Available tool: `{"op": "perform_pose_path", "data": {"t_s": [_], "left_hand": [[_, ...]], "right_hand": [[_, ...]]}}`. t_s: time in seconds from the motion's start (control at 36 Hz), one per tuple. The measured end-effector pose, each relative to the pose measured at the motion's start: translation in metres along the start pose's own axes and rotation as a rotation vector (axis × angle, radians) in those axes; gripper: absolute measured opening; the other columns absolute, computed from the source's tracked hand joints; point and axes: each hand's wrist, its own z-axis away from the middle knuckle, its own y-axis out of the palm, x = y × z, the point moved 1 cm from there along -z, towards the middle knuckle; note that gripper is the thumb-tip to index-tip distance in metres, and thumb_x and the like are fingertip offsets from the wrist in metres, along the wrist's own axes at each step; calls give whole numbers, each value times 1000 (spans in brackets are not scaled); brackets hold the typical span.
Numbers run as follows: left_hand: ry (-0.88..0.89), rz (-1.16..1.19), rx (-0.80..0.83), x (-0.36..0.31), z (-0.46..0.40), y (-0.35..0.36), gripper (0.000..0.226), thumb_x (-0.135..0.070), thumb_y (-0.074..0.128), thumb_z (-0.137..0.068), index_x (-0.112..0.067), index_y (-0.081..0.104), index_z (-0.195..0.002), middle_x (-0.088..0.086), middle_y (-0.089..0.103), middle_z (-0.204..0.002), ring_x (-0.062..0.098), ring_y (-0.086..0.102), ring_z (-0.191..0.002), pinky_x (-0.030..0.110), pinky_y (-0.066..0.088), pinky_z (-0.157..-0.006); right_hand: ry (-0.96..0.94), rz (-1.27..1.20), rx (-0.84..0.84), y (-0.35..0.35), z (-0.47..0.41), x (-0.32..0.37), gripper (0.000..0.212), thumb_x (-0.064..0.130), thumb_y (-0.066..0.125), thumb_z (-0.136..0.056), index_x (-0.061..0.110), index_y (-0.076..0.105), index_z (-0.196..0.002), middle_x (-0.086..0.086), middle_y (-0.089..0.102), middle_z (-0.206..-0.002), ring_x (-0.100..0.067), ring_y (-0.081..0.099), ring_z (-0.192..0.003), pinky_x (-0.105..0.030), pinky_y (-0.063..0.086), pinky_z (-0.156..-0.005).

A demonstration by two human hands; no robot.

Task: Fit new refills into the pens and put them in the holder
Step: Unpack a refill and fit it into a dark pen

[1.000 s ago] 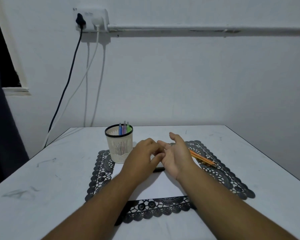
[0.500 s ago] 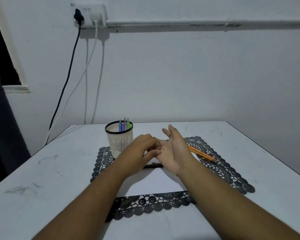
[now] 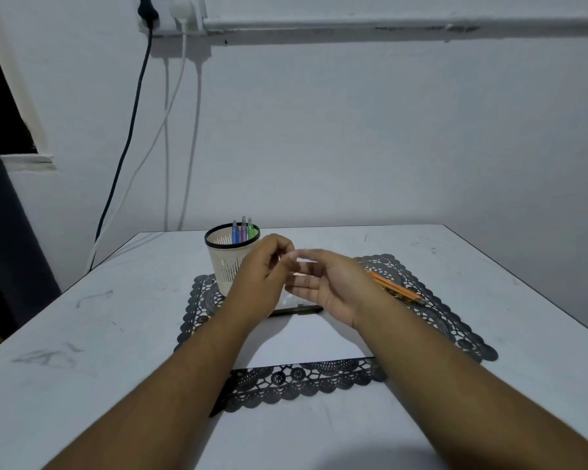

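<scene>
So both my hands are up over the middle of the table (image 3: 421, 418), just above the white sheet of paper (image 3: 306, 340) that sits on the black lace mat (image 3: 455, 320). My left hand (image 3: 262, 279) is loosely curled, thumb and fingers bent toward each other like a pinch, but it's blurry and I honestly can't tell if there's anything between them. My right hand (image 3: 333, 283) is open with the palm turned toward the left one, fingers stretched out, nothing in it that I can see. The fingertips of the two hands are right next to each other, maybe touching.

Under them there's a dark pen (image 3: 296, 310) lying flat across the far end of the paper, partly hidden by my hands. A few orange pens (image 3: 398, 290) lie on the mat just to the right of my right hand, pointing off toward the right edge.

The holder (image 3: 224, 259), a cream mesh cup with a black rim, stands at the far left corner of the mat, just behind my left hand. It has a blue, a purple and a green pen (image 3: 242, 229) upright in it.
</scene>
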Motion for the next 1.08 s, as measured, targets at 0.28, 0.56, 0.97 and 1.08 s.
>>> {"op": "perform_pose_path", "data": {"t_s": [0.28, 0.56, 0.97, 1.08], "left_hand": [[-30, 17, -64, 3, 3, 2, 9, -15, 58, -104, -19, 59, -96, -3, 61, -86, 9, 55, -78, 27, 47, -73], [-15, -62, -38, 5, 3, 2, 9, -14, 57, -104, -15, 59, -95, -12, 55, -81, 1, 50, -73, 19, 42, -67], [-66, -25, -16, 4, 5, 5, 10, -18, 59, -103, -18, 61, -94, -8, 59, -79, 3, 51, -71, 18, 42, -65], [-69, -96, 84, 7, 3, 3, 6, -24, 62, -102, -22, 62, -96, -9, 64, -84, 6, 54, -73, 22, 44, -67]], "right_hand": [[-107, 115, 7, -6, -2, -5, 6, 2, 67, -96, 1, 73, -96, -12, 75, -82, -18, 71, -73, -32, 62, -79], [-141, -7, -74, -14, -7, -3, 6, 6, 72, -94, 3, 74, -99, -10, 74, -85, -15, 69, -68, -28, 61, -70], [-187, 32, -96, -13, -8, -10, 7, 3, 71, -94, 6, 74, -99, -12, 75, -89, -15, 71, -76, -31, 60, -78], [-209, 5, -126, -15, -8, -3, 7, 1, 66, -97, 5, 69, -101, -11, 76, -90, -18, 70, -74, -32, 62, -78]]}}
